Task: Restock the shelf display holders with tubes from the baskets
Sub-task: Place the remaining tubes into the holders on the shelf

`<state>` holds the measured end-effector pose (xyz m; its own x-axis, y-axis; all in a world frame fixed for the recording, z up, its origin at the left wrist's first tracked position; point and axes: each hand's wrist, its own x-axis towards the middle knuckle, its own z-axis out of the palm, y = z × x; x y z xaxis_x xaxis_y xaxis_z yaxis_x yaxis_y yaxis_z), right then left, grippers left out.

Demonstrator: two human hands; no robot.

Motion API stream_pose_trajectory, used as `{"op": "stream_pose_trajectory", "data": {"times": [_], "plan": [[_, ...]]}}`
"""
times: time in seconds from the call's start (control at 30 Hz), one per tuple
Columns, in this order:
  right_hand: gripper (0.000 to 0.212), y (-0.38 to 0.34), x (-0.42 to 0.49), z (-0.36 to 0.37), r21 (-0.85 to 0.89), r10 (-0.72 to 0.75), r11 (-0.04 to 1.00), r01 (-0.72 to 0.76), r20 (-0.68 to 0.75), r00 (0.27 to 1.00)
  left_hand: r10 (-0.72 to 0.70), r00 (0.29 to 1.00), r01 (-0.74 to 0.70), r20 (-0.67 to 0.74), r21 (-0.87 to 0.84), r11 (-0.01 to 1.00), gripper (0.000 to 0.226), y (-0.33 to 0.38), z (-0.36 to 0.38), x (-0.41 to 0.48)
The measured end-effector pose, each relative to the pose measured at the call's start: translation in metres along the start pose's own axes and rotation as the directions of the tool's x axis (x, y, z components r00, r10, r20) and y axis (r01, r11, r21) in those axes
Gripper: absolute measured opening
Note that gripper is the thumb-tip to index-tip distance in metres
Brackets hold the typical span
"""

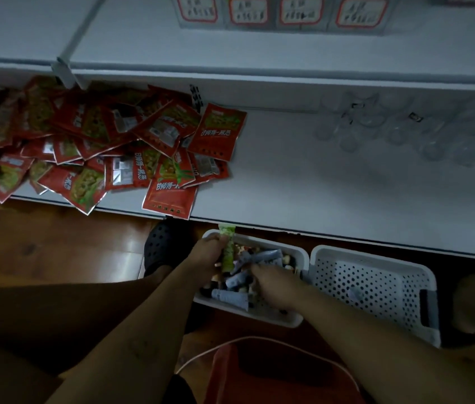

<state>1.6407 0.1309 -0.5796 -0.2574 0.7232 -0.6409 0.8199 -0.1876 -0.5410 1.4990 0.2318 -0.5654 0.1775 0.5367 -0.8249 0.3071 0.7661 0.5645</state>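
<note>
White shelf [318, 176] spans the view, red sachets [99, 141] heaped at one end, clear display holders [405, 129] at the other. Under its front edge, on the wood floor [41, 243], a fuller basket [300, 319] and a near-empty basket [376, 287] sit side by side. Left hand [210, 255] grips a green tube [227, 252] over the fuller one; right hand [274, 287] sits among blue-grey tubes [230, 297], grip unclear.

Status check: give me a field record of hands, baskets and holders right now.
left hand: grips a green tube over the full basket
right hand: down among blue-grey tubes in that basket; grip unclear
full basket: on floor below the shelf edge
other basket: beside it, nearly empty
clear holders: on shelf, right side; no tubes visible in them
red packets: piled on shelf, left
</note>
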Motion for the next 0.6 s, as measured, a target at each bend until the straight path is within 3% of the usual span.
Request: {"op": "stream_pose_trajectory", "data": {"times": [0.13, 0.27, 0.4, 0.6], "plan": [[0.035, 0.002, -0.001, -0.008, 0.489, 0.125, 0.872, 0.009, -0.242, 0.962, 0.013, 0.997, -0.016, -0.076, -0.045, 0.999, 0.013, 0.003, -0.006, -0.006], [0.025, 0.0, -0.025, -0.034, 0.871, 0.341, 0.49, 0.046, -0.24, 0.909, 0.074, 0.997, -0.075, -0.038, -0.016, 0.997, 0.007, 0.013, 0.0, -0.025], [0.025, 0.007, -0.052, -0.056, 0.982, 0.369, 0.153, 0.109, -0.159, 0.916, 0.174, 0.984, -0.173, 0.032, -0.042, 0.984, 0.008, 0.034, 0.005, -0.047], [0.026, 0.009, -0.081, -0.071, 0.954, 0.321, -0.14, 0.264, -0.209, 0.924, 0.333, 0.943, -0.333, 0.004, -0.026, 0.943, 0.012, 0.068, 0.001, -0.078]]}}
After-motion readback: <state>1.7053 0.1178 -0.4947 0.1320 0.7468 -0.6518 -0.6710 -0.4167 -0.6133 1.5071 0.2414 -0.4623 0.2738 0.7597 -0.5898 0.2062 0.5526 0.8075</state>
